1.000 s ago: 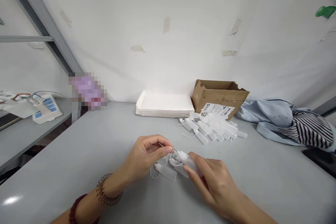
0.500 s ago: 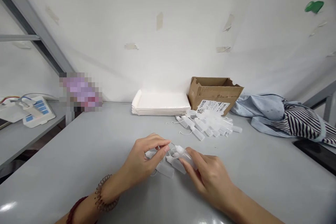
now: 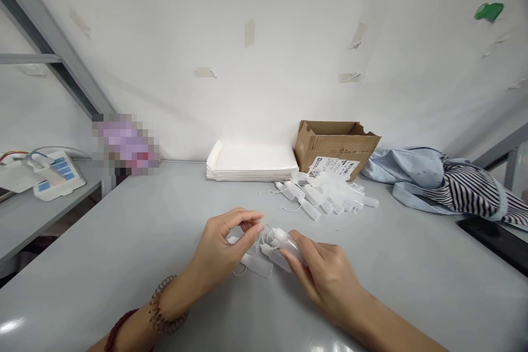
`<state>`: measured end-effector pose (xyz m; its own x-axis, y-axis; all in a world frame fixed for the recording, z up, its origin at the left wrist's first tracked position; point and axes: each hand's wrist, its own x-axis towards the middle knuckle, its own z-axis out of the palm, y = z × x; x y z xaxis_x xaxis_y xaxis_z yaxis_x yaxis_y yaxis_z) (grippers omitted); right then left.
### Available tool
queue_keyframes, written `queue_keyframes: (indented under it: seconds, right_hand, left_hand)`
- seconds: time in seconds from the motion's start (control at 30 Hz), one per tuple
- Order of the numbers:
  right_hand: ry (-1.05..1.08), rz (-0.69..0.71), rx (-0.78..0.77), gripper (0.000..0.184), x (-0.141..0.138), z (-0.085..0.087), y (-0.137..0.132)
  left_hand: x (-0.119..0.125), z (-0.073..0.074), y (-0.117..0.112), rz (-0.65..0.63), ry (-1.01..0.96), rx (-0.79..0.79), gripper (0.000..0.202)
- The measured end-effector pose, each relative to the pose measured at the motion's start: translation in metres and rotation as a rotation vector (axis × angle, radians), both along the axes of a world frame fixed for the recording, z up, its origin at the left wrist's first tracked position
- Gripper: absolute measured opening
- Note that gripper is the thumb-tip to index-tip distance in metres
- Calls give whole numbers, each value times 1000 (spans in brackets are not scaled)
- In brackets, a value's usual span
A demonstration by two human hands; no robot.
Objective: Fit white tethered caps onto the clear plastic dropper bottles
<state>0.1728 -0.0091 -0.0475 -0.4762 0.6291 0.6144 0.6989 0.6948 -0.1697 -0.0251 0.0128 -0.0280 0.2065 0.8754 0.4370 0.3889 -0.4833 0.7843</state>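
Note:
My right hand (image 3: 330, 272) grips a small translucent squeeze bottle (image 3: 293, 245), its white nozzle top tilted up and to the left. A thin tether strap (image 3: 268, 225) arcs from this bottle to the fingertips of my left hand (image 3: 225, 242). Thumb and forefinger of that hand pinch the strap's end; whatever cap may be there is hidden. More bottles of the same kind lie on the table just under my hands, among them one bottle (image 3: 259, 266) below my left thumb, its strap loose. My left fingers partly cover another.
A heap of similar bottles (image 3: 330, 195) lies before an open cardboard box (image 3: 338, 146). White padded envelopes (image 3: 253, 162) are stacked against the wall. To the right are a light-blue and striped cloth (image 3: 437, 181) and a black phone-like object (image 3: 495, 245). A blurred purple item (image 3: 127, 143) sits left.
Both hands have barely shifted, slightly left in the picture. My left fingertips have moved a little away from the bottle's nozzle, and the view has turned slightly.

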Motion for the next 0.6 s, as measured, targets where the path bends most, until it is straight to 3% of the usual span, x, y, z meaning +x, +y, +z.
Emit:
queue_keyframes:
  seconds: [0.17, 0.4, 0.6]
  right_hand:
    - [4, 8, 20, 23, -1, -1, -1]
    - [6, 18, 31, 22, -1, 1, -1]
    - [14, 18, 46, 22, 0, 3, -2]
  left_hand:
    - [2, -5, 1, -23, 38, 312, 17]
    - [4, -10, 1, -38, 68, 478, 23]
    - [5, -10, 0, -24, 59, 485, 25]
